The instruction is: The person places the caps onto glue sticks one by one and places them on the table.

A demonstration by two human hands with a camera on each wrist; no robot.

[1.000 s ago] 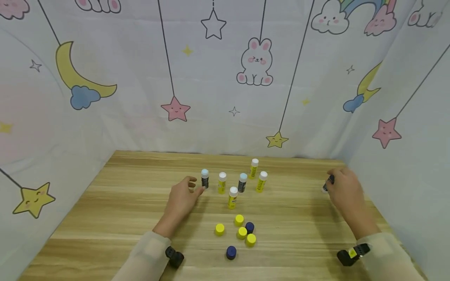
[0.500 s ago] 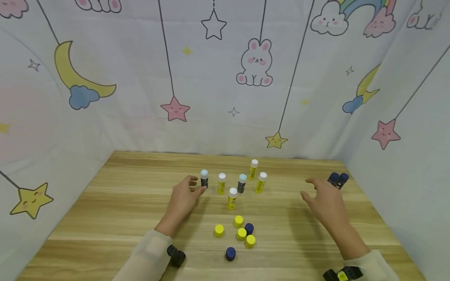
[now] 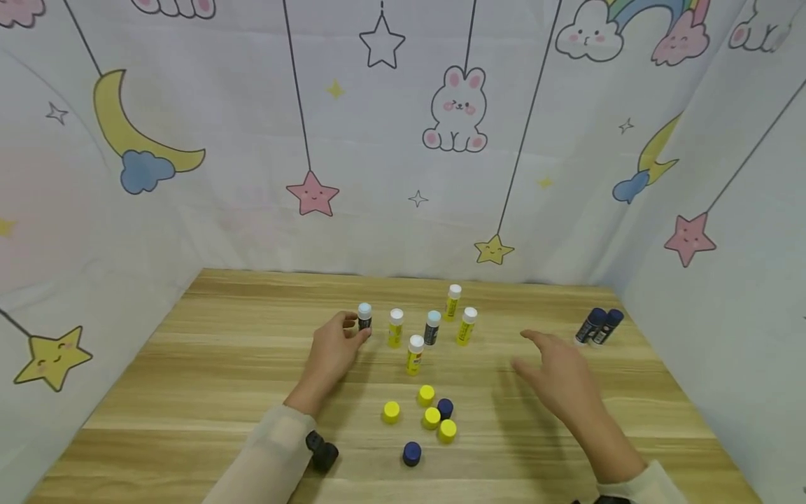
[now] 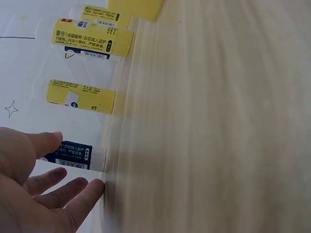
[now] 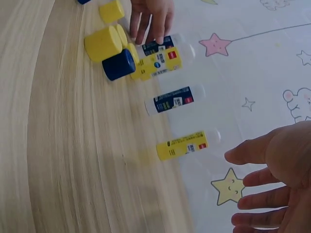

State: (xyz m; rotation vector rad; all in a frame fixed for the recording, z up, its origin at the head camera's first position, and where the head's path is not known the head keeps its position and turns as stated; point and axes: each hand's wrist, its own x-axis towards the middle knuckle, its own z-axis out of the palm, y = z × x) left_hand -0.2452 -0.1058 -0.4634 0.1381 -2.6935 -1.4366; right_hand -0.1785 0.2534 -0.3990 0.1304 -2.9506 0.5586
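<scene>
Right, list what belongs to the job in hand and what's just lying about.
Likely the job:
four yellow sticks
two pale-topped dark sticks
four loose yellow caps
two loose navy caps
two navy-capped sticks, far right

Apparently just setting:
printed backdrop
black device at the left wrist

A person's left hand (image 3: 334, 346) reaches forward, fingers (image 4: 86, 200) loosely bent; the right hand (image 3: 560, 369) hovers, thumb (image 5: 250, 151) spread wide.

The right hand (image 3: 559, 374) has come away from the navy-capped glue sticks (image 3: 590, 327), moving inward.
</scene>
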